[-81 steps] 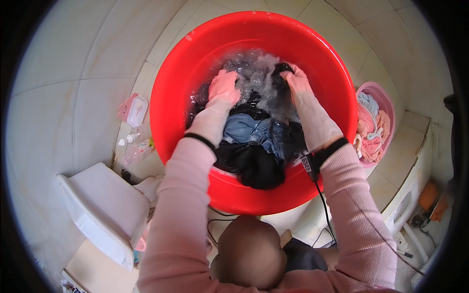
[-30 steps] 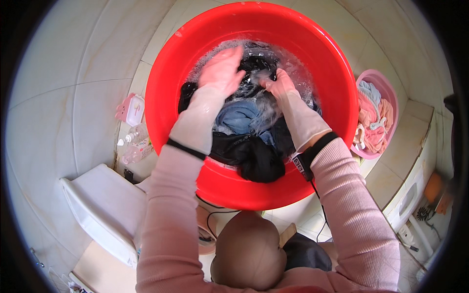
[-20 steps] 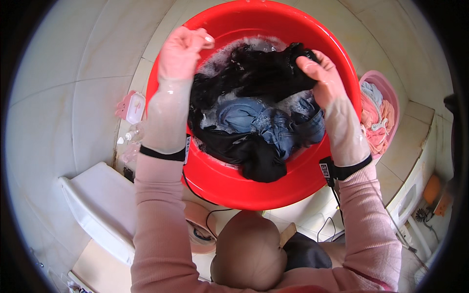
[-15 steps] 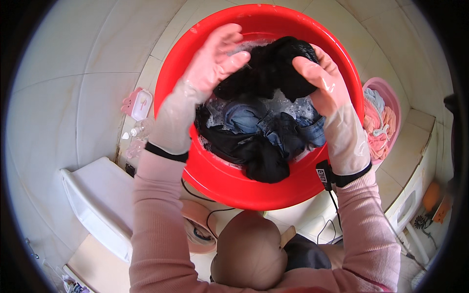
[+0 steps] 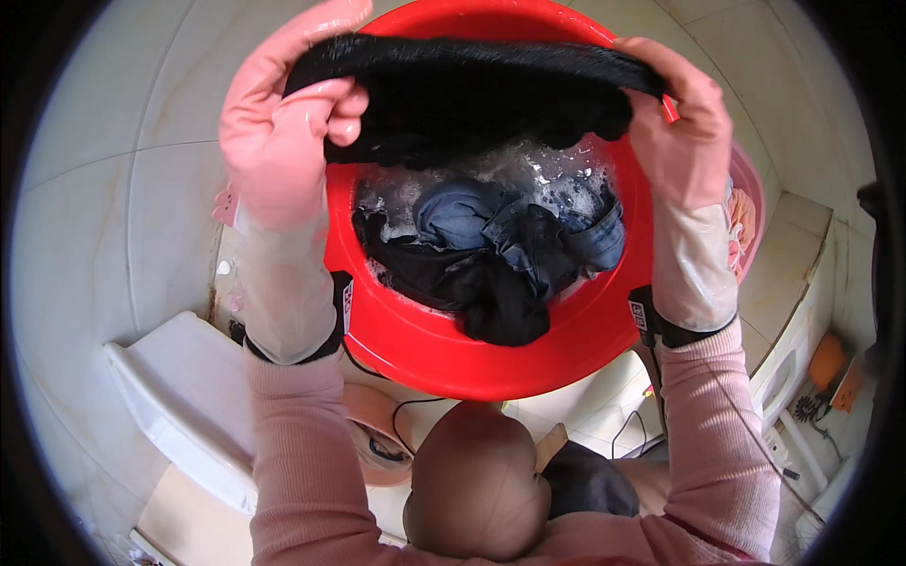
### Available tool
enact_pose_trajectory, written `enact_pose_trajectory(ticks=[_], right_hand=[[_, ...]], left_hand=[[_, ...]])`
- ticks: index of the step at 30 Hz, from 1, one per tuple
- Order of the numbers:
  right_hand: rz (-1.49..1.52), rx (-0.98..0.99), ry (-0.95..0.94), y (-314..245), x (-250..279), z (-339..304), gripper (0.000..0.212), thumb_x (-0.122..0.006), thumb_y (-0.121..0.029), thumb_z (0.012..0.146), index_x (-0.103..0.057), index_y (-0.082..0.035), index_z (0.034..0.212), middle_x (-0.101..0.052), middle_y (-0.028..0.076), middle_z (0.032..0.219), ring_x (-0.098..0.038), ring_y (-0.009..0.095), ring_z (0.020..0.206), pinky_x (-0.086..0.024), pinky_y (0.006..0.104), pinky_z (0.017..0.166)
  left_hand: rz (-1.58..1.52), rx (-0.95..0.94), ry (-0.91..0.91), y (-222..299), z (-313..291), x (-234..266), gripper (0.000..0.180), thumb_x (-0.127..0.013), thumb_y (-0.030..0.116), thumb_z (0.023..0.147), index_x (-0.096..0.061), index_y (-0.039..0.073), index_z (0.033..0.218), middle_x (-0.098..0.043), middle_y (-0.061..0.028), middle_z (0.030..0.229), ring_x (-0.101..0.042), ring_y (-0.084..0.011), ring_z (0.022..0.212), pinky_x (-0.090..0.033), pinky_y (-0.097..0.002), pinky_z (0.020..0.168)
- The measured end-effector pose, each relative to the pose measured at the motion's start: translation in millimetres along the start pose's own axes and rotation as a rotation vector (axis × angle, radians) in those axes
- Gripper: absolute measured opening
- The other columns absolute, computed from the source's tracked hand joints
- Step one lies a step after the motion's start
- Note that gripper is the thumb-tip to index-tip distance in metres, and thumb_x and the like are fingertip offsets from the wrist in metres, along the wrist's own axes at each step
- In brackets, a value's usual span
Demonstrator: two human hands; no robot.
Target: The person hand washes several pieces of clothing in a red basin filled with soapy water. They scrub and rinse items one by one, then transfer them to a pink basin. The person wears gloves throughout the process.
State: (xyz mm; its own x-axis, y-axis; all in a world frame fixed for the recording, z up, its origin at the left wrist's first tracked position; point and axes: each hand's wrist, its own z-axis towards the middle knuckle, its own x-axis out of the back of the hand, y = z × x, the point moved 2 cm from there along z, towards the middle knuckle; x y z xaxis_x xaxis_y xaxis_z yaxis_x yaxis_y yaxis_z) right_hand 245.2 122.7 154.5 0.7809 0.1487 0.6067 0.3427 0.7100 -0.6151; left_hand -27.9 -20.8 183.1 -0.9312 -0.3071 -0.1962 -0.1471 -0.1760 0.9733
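A wet black garment [image 5: 481, 99] is stretched sideways between my hands, raised over the far part of a large red basin [image 5: 444, 373]. My left hand [image 5: 283, 141], in a pink rubber glove with a pale cuff, is closed on the garment's left end. At the other end my right hand [image 5: 684, 137], gloved the same way, grips it between thumb and fingers. Below, in sudsy water [image 5: 557, 174], lie blue denim clothing [image 5: 458, 215] and a dark cloth [image 5: 505, 311] draped on the basin's near inner side. The garment hides part of the far rim.
Right of the basin stands a pink tub [image 5: 750, 179] with light clothes [image 5: 741, 226]. A white plastic stool [image 5: 189, 377] is at the left by the tiled wall [image 5: 85, 236]. Cables [image 5: 401, 415] and a pinkish bucket [image 5: 373, 406] are near my knee [image 5: 477, 481].
My left hand, apart from the garment before, now holds its left end. Both hands have spread and risen, pulling the black garment wide and lifting it from the basin.
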Motion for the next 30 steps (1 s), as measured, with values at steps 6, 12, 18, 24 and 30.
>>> enact_pose_trajectory(ticks=[6, 12, 18, 24, 30], right_hand=[[-0.269, -0.239, -0.637, 12.6, -46.3, -51.9, 0.038, -0.061, 0.003, 0.072, -0.069, -0.017, 0.103, -0.068, 0.007, 0.096, -0.063, 0.034, 0.097, -0.054, 0.0426, 0.080], [0.161, -0.677, -0.744, 56.1, -63.6, -107.0, 0.032, -0.069, -0.015, 0.085, -0.064, -0.006, 0.115, -0.066, 0.016, 0.117, -0.063, 0.031, 0.107, -0.052, 0.0382, 0.091], [-0.055, -0.965, -0.586, 85.4, -111.4, -105.8, 0.056, -0.075, -0.023, 0.084, -0.051, 0.000, 0.129, -0.065, 0.021, 0.118, -0.063, 0.032, 0.105, -0.050, 0.0403, 0.093], [0.439, -1.113, 0.017, 50.5, -55.3, -98.9, 0.035, -0.074, -0.013, 0.085, -0.061, 0.001, 0.115, -0.068, 0.008, 0.100, -0.062, 0.015, 0.089, -0.050, 0.0283, 0.083], [0.442, -1.202, -0.174, 40.0, -52.1, -128.2, 0.045, -0.073, -0.009, 0.086, -0.055, -0.003, 0.127, -0.065, 0.008, 0.106, -0.060, 0.016, 0.095, -0.048, 0.0305, 0.089]], left_hand=[[1.137, 0.459, -0.514, -39.2, -23.2, 14.3, 0.035, -0.060, 0.014, 0.072, -0.068, -0.001, 0.104, -0.066, -0.0200, 0.101, -0.065, -0.0327, 0.094, -0.052, -0.0389, 0.085], [1.468, 0.817, -1.059, -87.4, -38.6, 16.6, 0.030, -0.067, 0.025, 0.083, -0.069, 0.003, 0.104, -0.067, -0.0186, 0.104, -0.064, -0.0336, 0.099, -0.052, -0.0429, 0.087], [1.415, -0.008, -0.547, -142.1, -1.9, -47.3, 0.059, -0.064, 0.037, 0.089, -0.046, 0.014, 0.140, -0.046, -0.0177, 0.143, -0.041, -0.0360, 0.135, -0.035, -0.0403, 0.112], [1.577, 0.318, -0.532, -186.1, -27.4, 4.9, 0.048, -0.059, 0.038, 0.092, -0.053, 0.013, 0.133, -0.048, -0.0181, 0.140, -0.045, -0.0357, 0.130, -0.037, -0.0414, 0.109], [1.361, 0.752, -1.124, -118.1, -33.4, -2.8, 0.041, -0.057, 0.040, 0.093, -0.069, 0.002, 0.095, -0.068, -0.0195, 0.093, -0.065, -0.0373, 0.091, -0.051, -0.0437, 0.085]])
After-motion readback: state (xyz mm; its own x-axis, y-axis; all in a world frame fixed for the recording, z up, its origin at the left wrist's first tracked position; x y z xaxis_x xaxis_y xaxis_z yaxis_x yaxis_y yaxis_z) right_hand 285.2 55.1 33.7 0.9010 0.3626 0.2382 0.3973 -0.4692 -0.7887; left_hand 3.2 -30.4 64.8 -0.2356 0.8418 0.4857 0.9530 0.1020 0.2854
